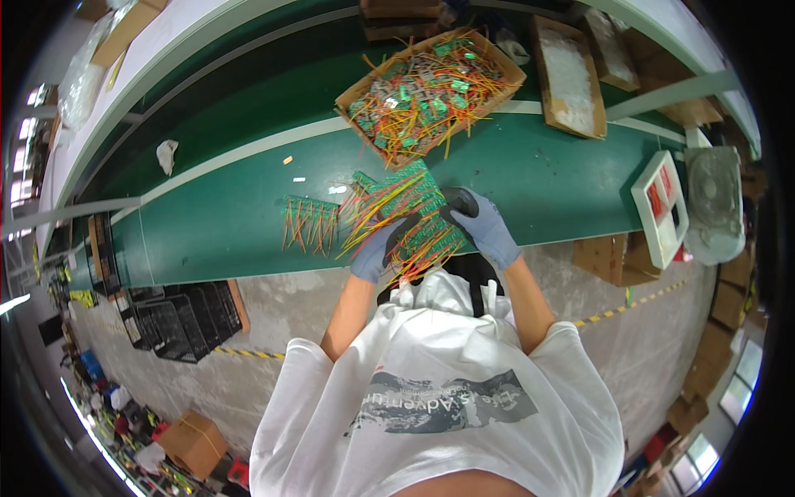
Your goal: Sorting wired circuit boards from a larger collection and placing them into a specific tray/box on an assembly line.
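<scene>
A green circuit board panel [424,180] with many red, yellow and orange wires lies before me at the near edge of the green bench [563,190]. Both hands wear grey-blue gloves with dark palms. My left hand [383,248] is closed on the panel's near left part, its fingers partly covered by wires. At the panel's right edge, my right hand [484,226] grips with the thumb on top; the fingers beneath are hidden. To the left rests a smaller wired board strip [313,207]. Another green piece shows partly behind the wires.
A cardboard box [506,73] heaped with wired boards stands beyond the panel. At right are a white divided tray [648,217] and a translucent plastic housing [714,199]. Black crates [186,319] sit low at left. A white crumpled scrap [166,156] lies far left.
</scene>
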`<state>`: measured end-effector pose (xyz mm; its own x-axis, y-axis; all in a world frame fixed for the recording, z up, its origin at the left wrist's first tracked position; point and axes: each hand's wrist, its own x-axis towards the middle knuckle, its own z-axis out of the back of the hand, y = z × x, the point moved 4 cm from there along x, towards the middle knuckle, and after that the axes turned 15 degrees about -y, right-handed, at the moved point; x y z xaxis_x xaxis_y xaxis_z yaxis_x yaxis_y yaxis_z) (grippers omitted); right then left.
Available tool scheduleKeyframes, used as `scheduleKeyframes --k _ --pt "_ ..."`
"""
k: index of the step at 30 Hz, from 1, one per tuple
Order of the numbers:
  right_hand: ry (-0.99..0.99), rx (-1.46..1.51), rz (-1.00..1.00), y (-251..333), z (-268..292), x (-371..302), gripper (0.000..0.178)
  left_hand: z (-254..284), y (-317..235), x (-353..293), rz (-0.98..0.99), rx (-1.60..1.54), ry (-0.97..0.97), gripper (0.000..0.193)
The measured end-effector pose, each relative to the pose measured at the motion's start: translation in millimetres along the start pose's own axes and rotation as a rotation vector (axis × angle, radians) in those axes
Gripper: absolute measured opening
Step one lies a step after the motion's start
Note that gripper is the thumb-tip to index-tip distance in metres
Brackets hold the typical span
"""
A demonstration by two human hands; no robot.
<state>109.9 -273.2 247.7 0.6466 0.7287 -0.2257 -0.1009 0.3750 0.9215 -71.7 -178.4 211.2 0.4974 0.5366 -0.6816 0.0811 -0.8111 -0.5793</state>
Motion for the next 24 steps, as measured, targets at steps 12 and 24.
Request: scheduleKeyframes --k 12,24 --pt "0.087 -0.154 0.089 8 -34 -5 0.045 11 22 -6 -0.337 0.384 -0.147 0.029" --pt "-0.228 -0.504 0.136 -1 4 -4 0.037 -59 15 2 -0.876 1.132 -0.300 0.035"
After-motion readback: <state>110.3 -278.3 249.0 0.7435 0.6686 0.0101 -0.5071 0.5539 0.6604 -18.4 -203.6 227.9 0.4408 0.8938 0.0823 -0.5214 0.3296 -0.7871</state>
